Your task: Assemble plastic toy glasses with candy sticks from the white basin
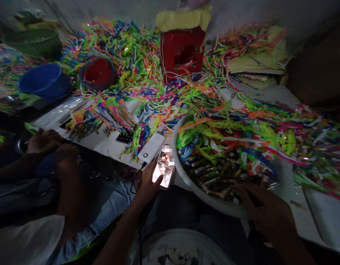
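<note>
My left hand (148, 181) grips a phone (164, 173) with a lit screen at the table's front edge, its thumb over the screen's lower left. Just beyond lies a white power bank (151, 147) with a lit display and a black cable (135, 180) near it. Over the front right rim of a large pale basin (183, 175) reaches my right hand (265, 206), dim, its fingers stretched toward small printed tubes (214, 180) inside. I see nothing held in it. Bright plastic strips (205, 134) fill the basin's back half.
A heap of coloured strips (131, 55) covers the table's back around a red stool (182, 49). Blue (44, 79), red (96, 71) and green (34, 42) basins stand back left. Another person's hands (45, 141) are at left. A patterned round stool or lid (183, 250) shows below.
</note>
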